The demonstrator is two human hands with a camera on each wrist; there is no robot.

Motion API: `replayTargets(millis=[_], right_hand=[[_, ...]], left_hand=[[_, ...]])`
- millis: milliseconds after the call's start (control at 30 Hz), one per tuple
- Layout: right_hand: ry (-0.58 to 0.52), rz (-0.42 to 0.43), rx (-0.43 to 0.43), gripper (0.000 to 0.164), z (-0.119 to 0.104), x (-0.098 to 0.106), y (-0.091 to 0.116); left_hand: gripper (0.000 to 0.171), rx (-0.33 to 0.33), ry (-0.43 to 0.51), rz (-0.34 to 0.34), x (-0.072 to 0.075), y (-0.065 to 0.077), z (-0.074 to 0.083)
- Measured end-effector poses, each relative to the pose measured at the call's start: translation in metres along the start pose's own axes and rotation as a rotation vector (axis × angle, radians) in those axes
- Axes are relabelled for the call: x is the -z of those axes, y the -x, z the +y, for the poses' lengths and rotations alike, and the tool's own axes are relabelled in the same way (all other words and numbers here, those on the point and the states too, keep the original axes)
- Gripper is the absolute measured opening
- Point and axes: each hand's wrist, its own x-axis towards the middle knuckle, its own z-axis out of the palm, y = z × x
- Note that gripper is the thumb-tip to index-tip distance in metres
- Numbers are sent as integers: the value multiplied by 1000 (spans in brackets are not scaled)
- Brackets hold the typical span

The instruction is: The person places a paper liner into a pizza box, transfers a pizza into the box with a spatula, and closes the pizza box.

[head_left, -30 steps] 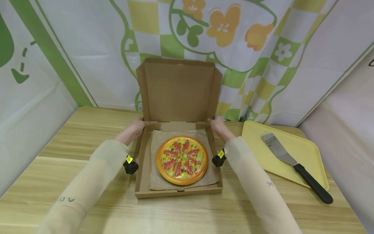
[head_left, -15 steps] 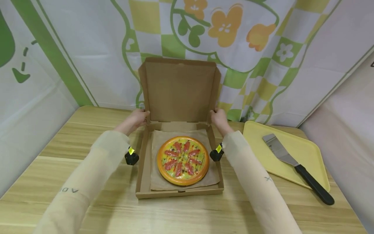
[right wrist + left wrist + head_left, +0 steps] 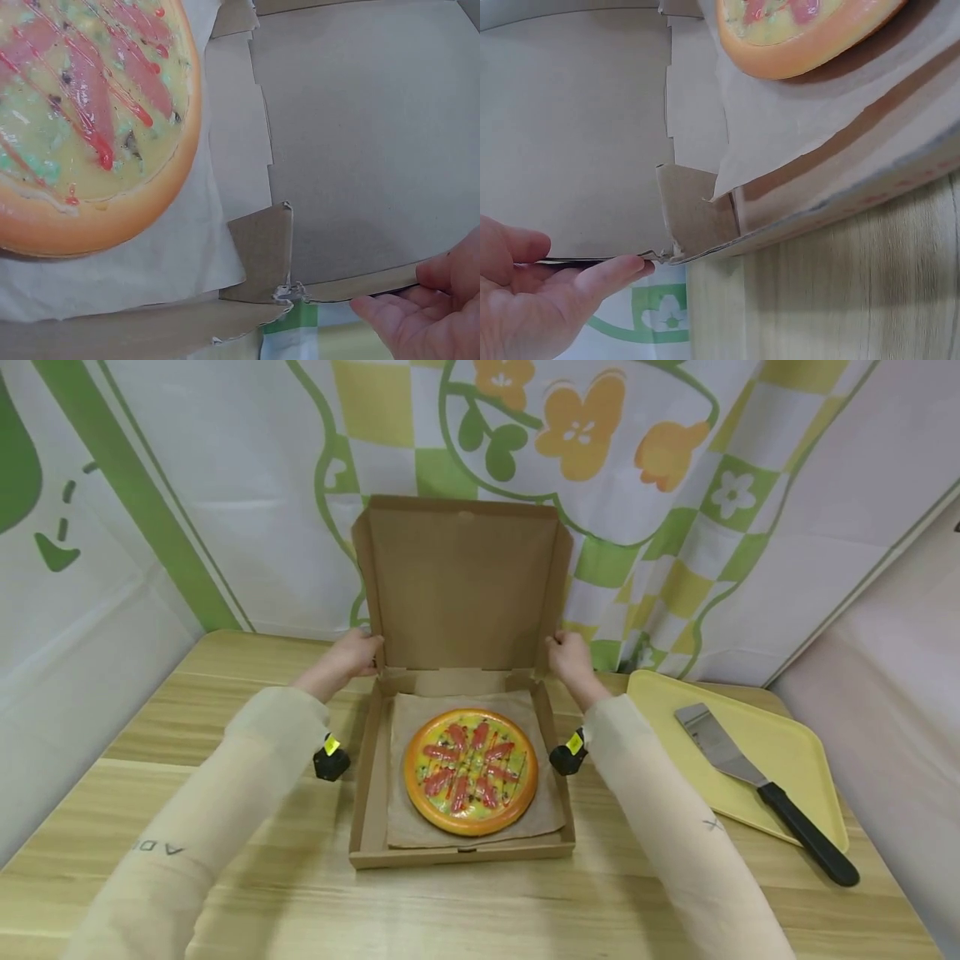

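A cardboard pizza box [image 3: 363, 827] stands open on the wooden table, its lid [image 3: 465, 585] raised at the back. Inside, a round pizza [image 3: 471, 772] with red topping strips lies on brown paper [image 3: 401, 710]. My left hand [image 3: 352, 658] pinches the lower left side edge of the lid, just above the hinge corner. On the opposite side my right hand [image 3: 572, 662] pinches the lid's lower right edge. Thumb and fingers lie on either side of the cardboard in both wrist views, at the left hand [image 3: 547, 300] and the right hand [image 3: 431, 315].
To the right lies a yellow tray [image 3: 652, 718], with a spatula [image 3: 720, 747] across it, its black handle reaching past the tray's edge. A patterned curtain [image 3: 637, 527] hangs behind the box. The wooden tabletop [image 3: 420, 910] shows in front.
Both hands have moved up from the hinge corners onto the lid's lower side edges. The lid's top edge now appears slightly higher. The pizza and spatula have stayed in place.
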Motion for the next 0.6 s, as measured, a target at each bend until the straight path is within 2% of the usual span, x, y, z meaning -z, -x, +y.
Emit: replayTargets(millis=[67,167,200,267,333,433,533,600], right_hand=[[16,24,24,43,2,1,1],[42,51,31,41,-8,7,12],[46,60,43,41,-14,11,19],[59,58,31,39,-40,23,41],[54,22,-4,36,-73,39,68],[51,-45,-61,31,-117,61,103],[42,-61,-62,27,-133,70,121],[32,-74,-56,26,-133,72,126]], left_hand=[[63,6,-50,-2,-7,37,30],[56,8,-125,-19,-17,92,72],[53,12,-145,-28,-19,107,84],[48,-3,-196,-30,-22,127,98],[39,-21,-228,-27,-23,138,103],[27,-54,-276,-15,-23,145,104],[30,-93,-277,-15,-23,148,100],[35,-135,-289,-23,-22,150,97]])
